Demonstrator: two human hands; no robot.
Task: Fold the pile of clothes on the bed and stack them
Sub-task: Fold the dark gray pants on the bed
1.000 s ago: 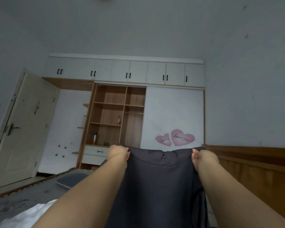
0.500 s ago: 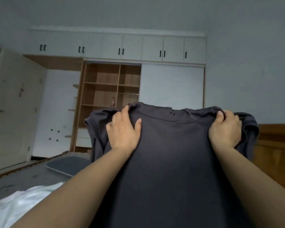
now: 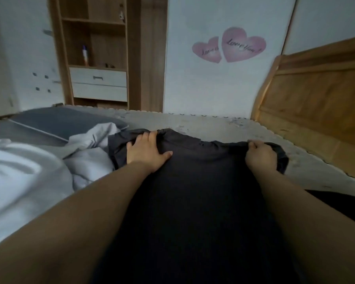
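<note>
change: dark grey T-shirt (image 3: pixel 193 191), held up in the air at both shoulders a second ago, is now being laid down flat on the bed (image 3: pixel 213 124), collar end away from the person
meaning: lay-out step judged nearly done; folding of sleeves and body not yet begun; no finished stack is seen
shirt: spread lengthwise on the bed, between the two arms; near hem is out of view
left hand (image 3: pixel 146 152): laid on the shirt's left shoulder, thumb spread flat, fingers hooked over the top edge of the cloth
right hand (image 3: pixel 260 154): fingers curled round the shirt's right shoulder edge, cloth bunched in the grip
sleeves: both crumpled beside the shirt's shoulders, not yet smoothed
pile: light grey garments (image 3: pixel 86 144) lie just left of the shirt; white cloth (image 3: pixel 14 171) lies further left of it, blurred
pillow (image 3: pixel 66 124): dark, behind the light garments, left of the shirt
wardrobe (image 3: pixel 103 58): beyond the shirt; open shelves carry a bottle (image 3: pixel 84 55) and small items too blurred to name; two drawers below are closed, contents not seen
headboard (image 3: pixel 316 99): wooden, right of the shirt
</note>
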